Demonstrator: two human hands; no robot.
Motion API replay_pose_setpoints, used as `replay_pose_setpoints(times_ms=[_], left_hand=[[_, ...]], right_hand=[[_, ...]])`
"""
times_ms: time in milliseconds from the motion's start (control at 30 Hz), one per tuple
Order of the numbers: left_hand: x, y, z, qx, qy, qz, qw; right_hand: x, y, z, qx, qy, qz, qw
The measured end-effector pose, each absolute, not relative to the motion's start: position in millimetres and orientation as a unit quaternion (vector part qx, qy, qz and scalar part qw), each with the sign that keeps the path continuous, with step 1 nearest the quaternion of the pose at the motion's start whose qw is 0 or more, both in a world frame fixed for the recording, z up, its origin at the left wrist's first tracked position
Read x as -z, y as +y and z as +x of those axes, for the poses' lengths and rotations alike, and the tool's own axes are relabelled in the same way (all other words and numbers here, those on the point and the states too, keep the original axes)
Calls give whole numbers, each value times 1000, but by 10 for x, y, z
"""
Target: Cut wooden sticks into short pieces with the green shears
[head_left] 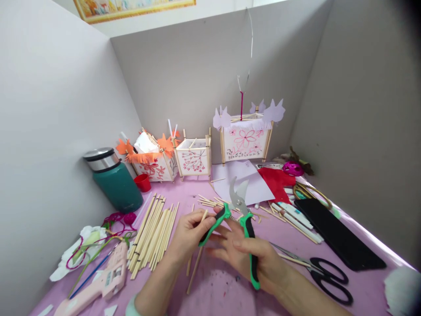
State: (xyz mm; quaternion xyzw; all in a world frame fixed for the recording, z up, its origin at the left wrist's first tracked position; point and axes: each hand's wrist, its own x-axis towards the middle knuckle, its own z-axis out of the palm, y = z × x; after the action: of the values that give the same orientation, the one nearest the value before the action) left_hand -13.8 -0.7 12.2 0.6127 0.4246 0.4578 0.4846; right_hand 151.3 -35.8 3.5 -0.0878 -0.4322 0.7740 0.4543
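Note:
My right hand (255, 259) grips the green-and-black handles of a pair of shears (238, 206), whose blades point away and stand apart. My left hand (189, 235) pinches a thin wooden stick (197, 259) that runs down toward me, close to the shears' left handle. Both hands hover over the pink table cover (223, 285), just in front of a few cut stick pieces (210, 202).
A bundle of long sticks (154, 232) lies left of my hands, with a pink glue gun (101, 281) and a green flask (115, 180) farther left. Three paper lanterns (194, 160) stand at the back. Black scissors (325, 274), a black flat case (338, 235) and red paper (278, 182) lie right.

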Motion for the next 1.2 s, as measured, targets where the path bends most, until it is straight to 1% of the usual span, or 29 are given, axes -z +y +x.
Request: replay_pose_setpoints(times_ms=[133,267,400,467,533,600,667,733,767,833,967,1200], left_hand=[[-136,-28,-154,-481,380,645,457],[-123,-52,-161,-492,363,639,466],[-127,-39,-162,-536,394,638,388],[-122,-29,-153,-530,405,623,407],[-107,-28,-133,-510,405,605,458],[-87,-34,-111,-499,394,591,496],[-70,-41,-96,-495,390,584,512],[-62,-44,-93,-497,392,588,504],[-62,-44,-95,-498,396,593,494],[-68,-45,-102,-500,401,608,468],[-72,-44,-124,-503,404,632,430],[-12,-9,-173,-517,397,646,398]], right_hand=[[-128,-309,1567,-747,-435,-66,498],[-228,-229,1667,-725,-473,-75,495],[-244,-169,1803,-672,-503,-124,529],[-226,-158,1889,-655,-512,-142,538],[-195,-166,1966,-618,-540,-195,537],[-159,-192,2007,-517,-616,-295,516],[-127,-227,2002,-358,-709,-384,471],[-101,-254,1964,-220,-774,-420,419],[-89,-262,1942,-177,-790,-428,403],[-67,-264,1909,-138,-802,-441,378],[-30,-243,1903,-112,-818,-449,343],[-14,-235,1913,-67,-833,-438,332]])
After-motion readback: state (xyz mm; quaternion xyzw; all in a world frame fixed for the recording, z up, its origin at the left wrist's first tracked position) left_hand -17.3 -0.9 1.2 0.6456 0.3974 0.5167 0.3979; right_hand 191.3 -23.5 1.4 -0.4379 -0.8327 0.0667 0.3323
